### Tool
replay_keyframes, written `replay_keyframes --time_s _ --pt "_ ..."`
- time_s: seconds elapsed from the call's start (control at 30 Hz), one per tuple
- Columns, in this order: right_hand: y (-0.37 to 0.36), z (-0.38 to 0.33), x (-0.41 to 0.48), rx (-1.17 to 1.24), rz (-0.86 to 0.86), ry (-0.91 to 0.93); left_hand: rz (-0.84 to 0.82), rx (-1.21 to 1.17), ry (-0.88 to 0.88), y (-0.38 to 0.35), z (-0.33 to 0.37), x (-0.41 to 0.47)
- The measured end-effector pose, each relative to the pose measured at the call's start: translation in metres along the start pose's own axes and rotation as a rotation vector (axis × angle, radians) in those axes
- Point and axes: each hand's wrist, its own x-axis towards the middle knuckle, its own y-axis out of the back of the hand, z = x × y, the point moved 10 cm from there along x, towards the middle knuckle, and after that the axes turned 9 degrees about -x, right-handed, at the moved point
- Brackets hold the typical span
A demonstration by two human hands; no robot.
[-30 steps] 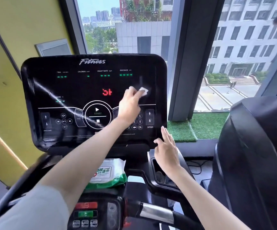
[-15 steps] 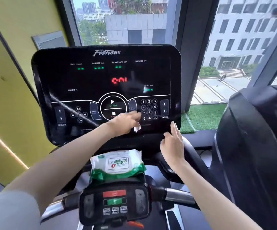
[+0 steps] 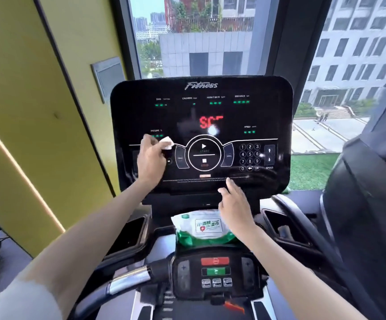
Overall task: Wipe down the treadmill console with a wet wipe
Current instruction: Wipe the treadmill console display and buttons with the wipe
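Note:
The black treadmill console point(image 3: 266, 112) stands upright ahead, with lit green readouts, red digits and a round start/stop dial in its middle. My left hand point(image 3: 151, 159) presses a small folded white wet wipe point(image 3: 167, 142) against the console's left side, just left of the dial and over the incline buttons. My right hand point(image 3: 234, 204) hovers with fingers spread at the console's lower edge, fingertips near or on the glass, holding nothing. It partly covers a green and white pack of wet wipes point(image 3: 201, 227) lying on the ledge below.
A lower control pad point(image 3: 215, 271) with red and green buttons sits between chrome handlebars point(image 3: 127, 279). Cup holders point(image 3: 284, 229) flank the ledge. A second black machine point(image 3: 370, 204) stands close on the right, a yellow wall point(image 3: 25, 112) on the left, windows behind.
My left hand carried the wipe from the upper right of the screen down past the keypad and across to the left side. My right hand shifted left along the lower edge.

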Motion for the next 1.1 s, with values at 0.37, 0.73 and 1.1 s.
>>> replay_keyframes --time_s 0.37,0.73,1.1 --pt "-0.01 -0.032 0.009 0.032 0.017 0.133 -0.658 0.271 -0.434 -0.102 0.024 -0.071" --pt "0.014 -0.037 0.063 0.01 0.138 0.222 -0.202 0.087 -0.056 -0.027 0.002 0.064" --pt "0.058 -0.058 0.133 0.866 -0.062 -0.048 -0.114 -0.982 0.761 0.015 -0.015 0.056"
